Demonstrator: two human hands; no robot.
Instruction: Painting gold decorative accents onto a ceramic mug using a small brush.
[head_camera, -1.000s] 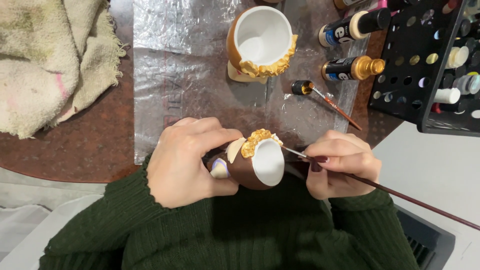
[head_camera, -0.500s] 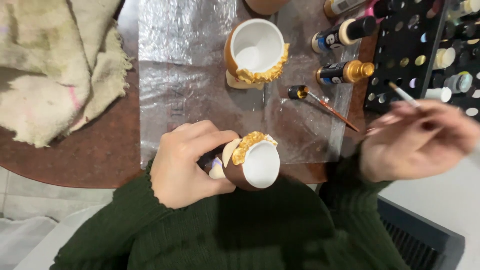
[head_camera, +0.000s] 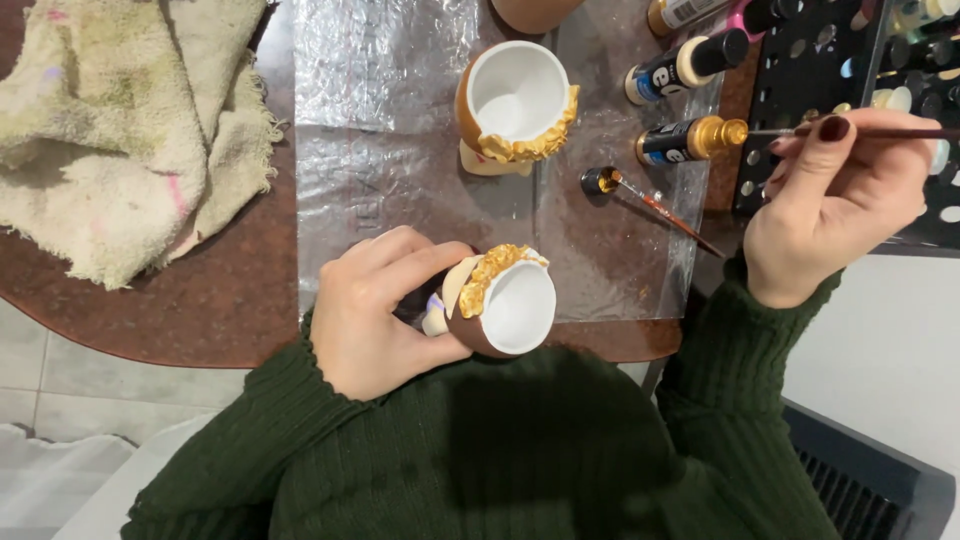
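Left hand: curling closed around a small brown cup, gripping its outer wall and holding it on its side above the near edge of the table. The cup's white inside is facing the camera; a lumpy gold trim is running along its upper rim.

Right hand: pinching a thin brush between thumb and fingers, the other fingers folding loosely in. The brush is lying level, its tip pointing left and reaching the gold cap of a paint bottle that is lying on its side.

Second cup: sitting on the clear plastic sheet farther up the table, well apart from the held cup, showing the same white inside and gold trim.

Second brush: resting on the plastic sheet, its head lying beside a small dark cap holding gold paint.

Another bottle with a black cap: lying just above the gold-capped one.

Black rack: standing at the right, behind the right hand, holding round paint pots.

Stained towel: lying crumpled at the table's left end.

Dark green ribbed sleeves are covering both forearms.
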